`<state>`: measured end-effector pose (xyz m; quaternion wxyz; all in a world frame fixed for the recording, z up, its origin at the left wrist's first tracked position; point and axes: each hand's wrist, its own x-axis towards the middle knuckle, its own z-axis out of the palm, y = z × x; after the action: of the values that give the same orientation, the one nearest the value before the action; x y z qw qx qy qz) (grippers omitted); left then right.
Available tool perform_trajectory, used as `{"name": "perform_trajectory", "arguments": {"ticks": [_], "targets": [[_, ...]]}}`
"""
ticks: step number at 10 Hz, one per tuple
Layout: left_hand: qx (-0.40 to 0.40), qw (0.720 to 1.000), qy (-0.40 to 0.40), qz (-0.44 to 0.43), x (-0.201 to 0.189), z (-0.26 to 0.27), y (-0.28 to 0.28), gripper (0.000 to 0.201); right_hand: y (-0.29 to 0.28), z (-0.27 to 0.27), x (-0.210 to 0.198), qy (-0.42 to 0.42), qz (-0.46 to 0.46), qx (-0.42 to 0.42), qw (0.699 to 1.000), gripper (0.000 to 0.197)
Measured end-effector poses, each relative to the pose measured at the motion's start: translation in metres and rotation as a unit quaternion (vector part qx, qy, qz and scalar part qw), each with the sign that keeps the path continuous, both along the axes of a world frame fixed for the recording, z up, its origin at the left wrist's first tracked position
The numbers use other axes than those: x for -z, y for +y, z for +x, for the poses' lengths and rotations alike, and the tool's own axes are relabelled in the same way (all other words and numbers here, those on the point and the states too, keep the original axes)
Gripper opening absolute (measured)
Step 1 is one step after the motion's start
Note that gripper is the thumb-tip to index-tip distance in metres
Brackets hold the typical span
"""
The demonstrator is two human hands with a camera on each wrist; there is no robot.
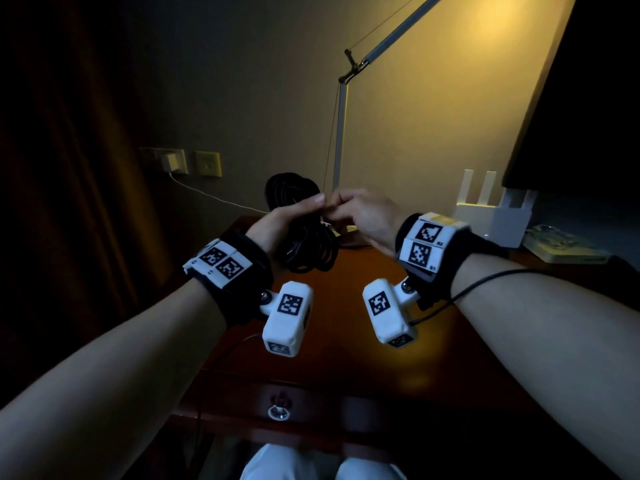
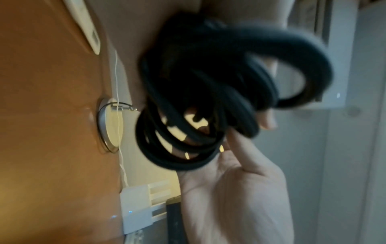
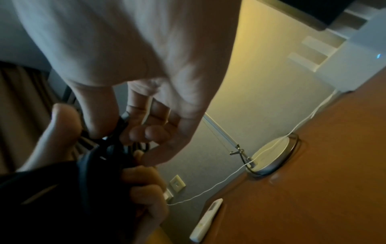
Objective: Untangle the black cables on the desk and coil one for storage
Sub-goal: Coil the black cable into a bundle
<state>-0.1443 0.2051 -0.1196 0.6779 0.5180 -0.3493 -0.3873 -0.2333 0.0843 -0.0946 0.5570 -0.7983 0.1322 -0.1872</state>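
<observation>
While raised above the bench [image 1: 346, 327]: black cable bundle [image 1: 301, 233], loops hanging downward, clasped in left hand [image 1: 277, 225]; right hand [image 1: 363, 216] immediately to its right, touching, fingers pinching a strand at bundle's top, nearer the loose end.

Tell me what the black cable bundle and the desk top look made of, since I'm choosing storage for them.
Black cable bundle: probably matte rubber or plastic sheathing; it bends in soft loops without shine. Desk top: reddish-brown wood or veneer, glossy, since the lamp glow reflects off it.
</observation>
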Motion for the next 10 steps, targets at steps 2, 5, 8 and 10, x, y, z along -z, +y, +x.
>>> {"name": "perform_trajectory", "arguments": {"ticks": [2, 5, 8, 10], "targets": [[-0.139, 0.987, -0.021, 0.075, 0.013, 0.032, -0.018, 0.078, 0.0, 0.0, 0.008, 0.017, -0.063, -0.014, 0.998, 0.015], [-0.192, 0.978, -0.004, 0.08, 0.012, 0.022, -0.005, 0.063, -0.018, -0.007, 0.005, 0.001, -0.096, 0.02, 0.995, 0.038], [-0.171, 0.983, 0.021, 0.067, 0.001, 0.009, -0.015, 0.056, -0.024, -0.003, 0.003, 0.068, -0.139, 0.027, 0.988, 0.019], [-0.124, 0.99, -0.004, 0.071, -0.017, -0.018, -0.01, 0.019, -0.011, 0.0, -0.001, 0.051, -0.124, -0.014, 0.991, 0.018]]}}
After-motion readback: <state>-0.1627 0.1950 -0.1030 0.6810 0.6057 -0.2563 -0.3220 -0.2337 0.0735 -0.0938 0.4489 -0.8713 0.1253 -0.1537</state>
